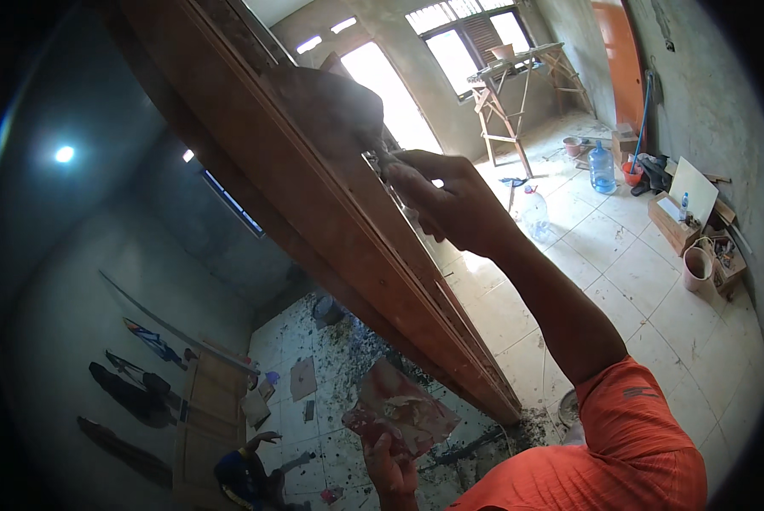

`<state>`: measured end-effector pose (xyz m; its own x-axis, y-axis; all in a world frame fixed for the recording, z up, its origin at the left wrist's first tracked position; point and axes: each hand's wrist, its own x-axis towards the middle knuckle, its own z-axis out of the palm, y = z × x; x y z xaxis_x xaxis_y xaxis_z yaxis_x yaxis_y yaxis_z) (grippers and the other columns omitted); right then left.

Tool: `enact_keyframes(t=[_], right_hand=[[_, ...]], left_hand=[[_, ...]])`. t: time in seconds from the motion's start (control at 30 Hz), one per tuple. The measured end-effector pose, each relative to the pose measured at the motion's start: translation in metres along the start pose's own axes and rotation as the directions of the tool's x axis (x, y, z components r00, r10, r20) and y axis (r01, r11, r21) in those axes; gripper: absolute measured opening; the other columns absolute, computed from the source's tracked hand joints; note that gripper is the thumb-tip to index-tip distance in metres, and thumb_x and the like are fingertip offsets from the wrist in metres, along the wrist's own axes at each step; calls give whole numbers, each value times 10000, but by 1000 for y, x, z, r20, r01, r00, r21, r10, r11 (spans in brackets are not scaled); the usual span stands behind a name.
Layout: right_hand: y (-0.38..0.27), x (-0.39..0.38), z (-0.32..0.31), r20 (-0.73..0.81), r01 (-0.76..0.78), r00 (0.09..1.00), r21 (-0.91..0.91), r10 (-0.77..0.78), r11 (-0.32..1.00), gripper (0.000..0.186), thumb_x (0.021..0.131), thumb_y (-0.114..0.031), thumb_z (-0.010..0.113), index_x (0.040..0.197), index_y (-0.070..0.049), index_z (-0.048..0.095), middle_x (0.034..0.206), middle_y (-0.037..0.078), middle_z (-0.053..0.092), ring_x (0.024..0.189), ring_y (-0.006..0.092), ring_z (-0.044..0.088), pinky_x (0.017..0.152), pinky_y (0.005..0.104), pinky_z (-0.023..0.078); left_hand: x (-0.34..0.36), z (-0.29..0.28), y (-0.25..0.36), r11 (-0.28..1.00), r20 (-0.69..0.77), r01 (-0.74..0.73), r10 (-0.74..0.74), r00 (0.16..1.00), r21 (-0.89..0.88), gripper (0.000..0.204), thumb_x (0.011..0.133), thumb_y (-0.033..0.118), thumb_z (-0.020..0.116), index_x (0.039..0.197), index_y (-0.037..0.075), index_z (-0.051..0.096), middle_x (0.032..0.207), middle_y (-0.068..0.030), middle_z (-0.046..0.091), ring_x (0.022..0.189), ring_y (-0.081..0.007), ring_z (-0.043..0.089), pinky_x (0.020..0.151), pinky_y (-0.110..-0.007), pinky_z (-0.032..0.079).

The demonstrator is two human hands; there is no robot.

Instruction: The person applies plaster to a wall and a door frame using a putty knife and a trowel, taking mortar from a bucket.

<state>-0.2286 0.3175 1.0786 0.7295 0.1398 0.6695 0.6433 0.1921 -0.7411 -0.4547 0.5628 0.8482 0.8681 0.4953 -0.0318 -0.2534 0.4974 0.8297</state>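
Observation:
A brown wooden door frame (331, 204) runs slantwise from the upper left to the floor, dusty and marked along its grooves. Against its upper part lies what looks like a broad, dark trowel blade (331, 102), partly blurred. My right hand (437, 200) is closed around the handle below that blade, the arm stretched upward. Lower down, my left hand (390, 468) grips the near edge of a reddish, flat, sheet-like piece (399, 409) smeared with pale paste. Its exact kind does not show clearly.
Another person (250, 473) is low at the bottom left, beside a wooden door panel (207, 409). Dark debris litters the left floor (318, 417). To the right stand a trestle scaffold (510, 111), a blue water jug (602, 168), a bucket (698, 268) and a cardboard box (671, 226).

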Motion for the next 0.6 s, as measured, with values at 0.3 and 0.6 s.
enact_keyframes(t=[0.3, 0.6], right_hand=[[90, -92, -6, 64, -140, 986, -163, 152, 977, 403, 1039, -322, 582, 1266, 5, 641, 937, 159, 708, 855, 199, 676, 777, 358, 528], [32, -60, -19, 24, -140, 990, 19, 140, 990, 388, 1053, -336, 562, 1235, -10, 665, 777, 61, 620, 580, 100, 580, 554, 301, 493]], left_hand=[[-7, 8, -8, 999, -39, -39, 39, 998, 2, 468, 903, 63, 554, 1363, 115, 486, 1135, -41, 611, 1069, -233, 649, 863, -432, 604], [-19, 30, -15, 997, -42, -71, 69, 997, -31, 460, 886, 136, 594, 1334, 115, 492, 1094, -50, 618, 1018, -256, 668, 661, -482, 647]])
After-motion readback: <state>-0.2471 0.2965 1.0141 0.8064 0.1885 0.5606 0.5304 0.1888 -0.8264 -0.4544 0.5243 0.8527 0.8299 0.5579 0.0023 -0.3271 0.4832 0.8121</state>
